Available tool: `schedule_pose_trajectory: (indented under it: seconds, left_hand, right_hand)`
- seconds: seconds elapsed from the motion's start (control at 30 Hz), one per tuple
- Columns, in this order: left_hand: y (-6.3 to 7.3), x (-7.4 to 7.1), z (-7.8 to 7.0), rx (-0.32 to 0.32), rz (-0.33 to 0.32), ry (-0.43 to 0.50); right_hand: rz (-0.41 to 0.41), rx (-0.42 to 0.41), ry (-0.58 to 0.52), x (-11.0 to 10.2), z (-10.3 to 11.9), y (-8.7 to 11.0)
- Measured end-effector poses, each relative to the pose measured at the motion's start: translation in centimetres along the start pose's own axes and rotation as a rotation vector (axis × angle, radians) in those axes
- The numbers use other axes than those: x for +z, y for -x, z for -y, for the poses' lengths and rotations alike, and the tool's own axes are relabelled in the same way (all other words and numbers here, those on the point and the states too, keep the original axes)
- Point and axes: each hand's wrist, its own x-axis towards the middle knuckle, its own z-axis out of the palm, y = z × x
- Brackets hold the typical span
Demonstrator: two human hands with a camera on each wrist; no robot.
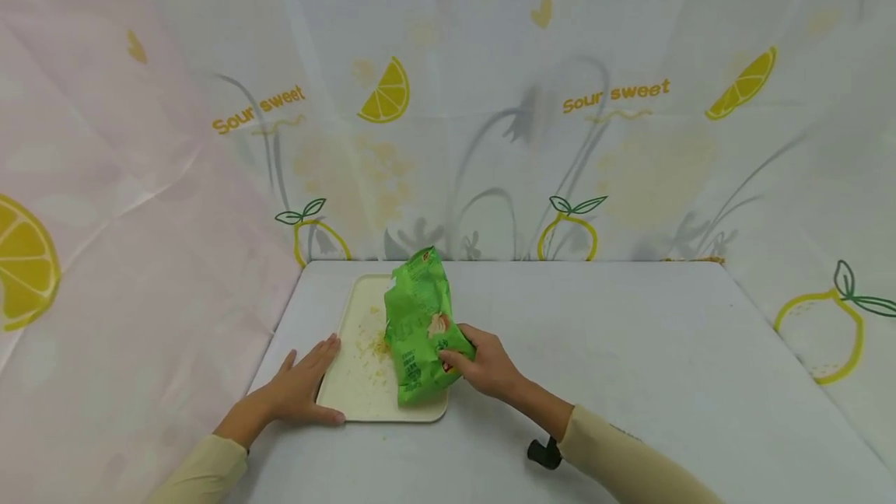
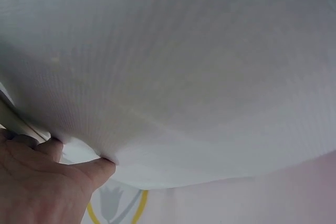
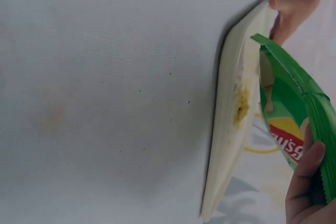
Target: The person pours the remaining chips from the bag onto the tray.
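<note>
My right hand (image 1: 490,364) grips a green chip bag (image 1: 420,325) by its lower right side, thumb on the printed front. The bag is tilted above the right half of a cream tray (image 1: 350,399). Yellow chip crumbs (image 1: 379,347) lie on the tray beside the bag, also seen in the right wrist view. At the tray's left edge rests my left hand (image 1: 301,389), fingers extended along the rim and thumb by the near left corner. In the right wrist view, the bag (image 3: 286,93) shows an open end; what is inside is hidden.
The tray lies on a white-covered table (image 1: 616,348). Behind and at the sides hangs a lemon-print curtain (image 1: 448,138). A small black object (image 1: 544,453) sits by the right cuff. Tiny dark specks dot the table cover (image 3: 121,129) in the right wrist view.
</note>
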Motion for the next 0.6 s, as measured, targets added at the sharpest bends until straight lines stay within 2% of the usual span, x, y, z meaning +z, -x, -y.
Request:
schedule_pose_trajectory:
  seconds: [0.17,0.23,0.43,0.6]
  left_hand:
    - [0.1,-0.2,0.1,-0.003,0.002,-0.007]
    - [0.1,-0.2,0.1,-0.002,-0.002,-0.006]
    - [0.0,0.2,0.3,0.0,-0.005,-0.001]
    - [0.0,0.3,0.5,0.008,-0.014,0.005]
  right_hand:
    - [-0.085,0.029,-0.101,-0.1,0.8,0.0]
    - [-0.09,0.037,-0.122,-0.1,1.1,-0.2]
    - [0.022,0.039,-0.041,0.3,1.0,-0.1]
    - [0.041,0.012,-0.018,0.3,1.0,-0.1]
